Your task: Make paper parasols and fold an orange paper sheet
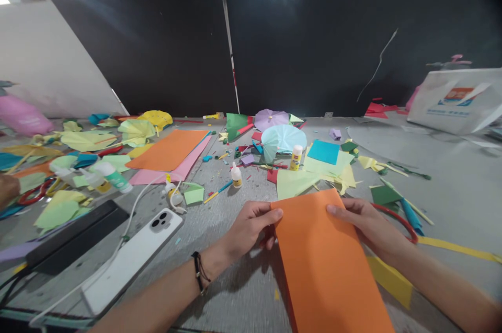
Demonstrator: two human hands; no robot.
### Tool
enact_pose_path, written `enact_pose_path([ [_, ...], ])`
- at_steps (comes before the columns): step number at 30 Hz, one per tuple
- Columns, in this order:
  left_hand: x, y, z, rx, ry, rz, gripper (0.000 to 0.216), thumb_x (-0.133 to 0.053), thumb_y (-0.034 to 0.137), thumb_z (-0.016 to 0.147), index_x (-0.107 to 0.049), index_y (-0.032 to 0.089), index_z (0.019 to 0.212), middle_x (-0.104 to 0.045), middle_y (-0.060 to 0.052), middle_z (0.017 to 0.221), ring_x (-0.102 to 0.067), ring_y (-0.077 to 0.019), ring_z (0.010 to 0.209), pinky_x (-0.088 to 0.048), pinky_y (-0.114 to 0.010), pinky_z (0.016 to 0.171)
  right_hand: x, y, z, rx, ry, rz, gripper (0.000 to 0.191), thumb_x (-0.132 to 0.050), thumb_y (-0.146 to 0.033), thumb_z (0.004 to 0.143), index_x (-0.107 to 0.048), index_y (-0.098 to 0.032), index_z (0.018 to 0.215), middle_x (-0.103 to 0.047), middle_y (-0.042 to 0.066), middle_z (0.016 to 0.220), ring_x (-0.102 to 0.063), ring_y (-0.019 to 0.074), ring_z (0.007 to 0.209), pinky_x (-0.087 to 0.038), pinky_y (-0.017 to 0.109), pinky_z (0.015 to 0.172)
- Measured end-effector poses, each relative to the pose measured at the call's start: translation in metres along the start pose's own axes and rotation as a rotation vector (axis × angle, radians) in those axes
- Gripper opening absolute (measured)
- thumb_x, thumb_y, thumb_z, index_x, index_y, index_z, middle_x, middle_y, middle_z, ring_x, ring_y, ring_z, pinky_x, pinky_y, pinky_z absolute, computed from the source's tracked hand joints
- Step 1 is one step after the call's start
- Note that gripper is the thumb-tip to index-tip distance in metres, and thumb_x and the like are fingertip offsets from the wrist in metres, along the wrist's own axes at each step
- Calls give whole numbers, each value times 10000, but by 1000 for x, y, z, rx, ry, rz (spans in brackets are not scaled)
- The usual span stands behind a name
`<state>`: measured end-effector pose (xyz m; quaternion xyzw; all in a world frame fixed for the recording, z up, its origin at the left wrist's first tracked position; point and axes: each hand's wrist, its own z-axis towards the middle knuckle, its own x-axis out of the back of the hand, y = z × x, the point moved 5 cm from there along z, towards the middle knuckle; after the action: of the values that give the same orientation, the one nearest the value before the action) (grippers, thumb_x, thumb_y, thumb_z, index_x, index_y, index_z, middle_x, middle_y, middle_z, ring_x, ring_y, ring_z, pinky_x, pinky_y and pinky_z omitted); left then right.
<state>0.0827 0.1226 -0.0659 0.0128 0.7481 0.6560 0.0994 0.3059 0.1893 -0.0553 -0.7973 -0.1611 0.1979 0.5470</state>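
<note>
The left hand (253, 226) and right hand (358, 217), fingers half-curled, are pinching opposite edges of an orange rectangular paper (329, 265) over the grey tabletop (207, 222); open room is lying between the left hand and a white rectangular phone (137, 259)

Paper sheet (329, 265) — plain orange; phone (135, 260) — white

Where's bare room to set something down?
Largest: grey tabletop at right, between the white printed bag and long yellow paper strip. Smaller: between the white smartphone and left hand. Crowded: far left; around the pale-blue pleated paper.
</note>
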Motion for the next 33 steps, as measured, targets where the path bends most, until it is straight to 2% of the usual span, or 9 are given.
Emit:
enact_pose_path([
  [5, -3, 4, -1, -24, -12, -6, 439, -681, 550, 824, -605, 135, 701, -564, 3, 559, -500, -75, 388, -280, -187, 357, 0, -1, -1, -1, -2, -20, 332, -876, -472, 733, -820, -182, 886, -817, 92, 905, -757, 228, 749, -580, 273, 632],
  [19, -5, 8, -6, -81, -35, 3, 411, -663, 517, 859, -607, 136, 716, -561, 7, 583, -514, -75, 414, -322, -184, 380, -1, -3, -3, 25, 8, -4, 342, -901, -480, 692, -828, -196, 869, -812, 92, 887, -750, 227, 738, -583, 275, 631],
  [23, -6, 12, -8, -120, -2, 49, 444, -664, 562, 841, -591, 147, 703, -508, 30, 543, -473, -73, 388, -319, -187, 369, -3, -5, -6, 43, -9, -5, 344, -903, -477, 691, -834, -199, 881, -812, 91, 891, -743, 217, 734, -579, 258, 623],
  [29, -1, 16, -8, -186, 133, 103, 447, -648, 528, 860, -520, 167, 628, -481, 41, 491, -425, -58, 367, -260, -187, 375, 0, -5, -4, 71, 37, -43, 354, -896, -500, 689, -828, -195, 854, -809, 102, 876, -731, 225, 725, -575, 264, 599],
  [33, -1, 17, -7, -191, 128, 107, 424, -638, 496, 873, -523, 168, 630, -483, 38, 488, -442, -67, 384, -275, -194, 392, 1, -4, -2, 63, 28, -36, 343, -885, -491, 711, -828, -198, 880, -810, 97, 893, -733, 223, 734, -577, 266, 613],
])
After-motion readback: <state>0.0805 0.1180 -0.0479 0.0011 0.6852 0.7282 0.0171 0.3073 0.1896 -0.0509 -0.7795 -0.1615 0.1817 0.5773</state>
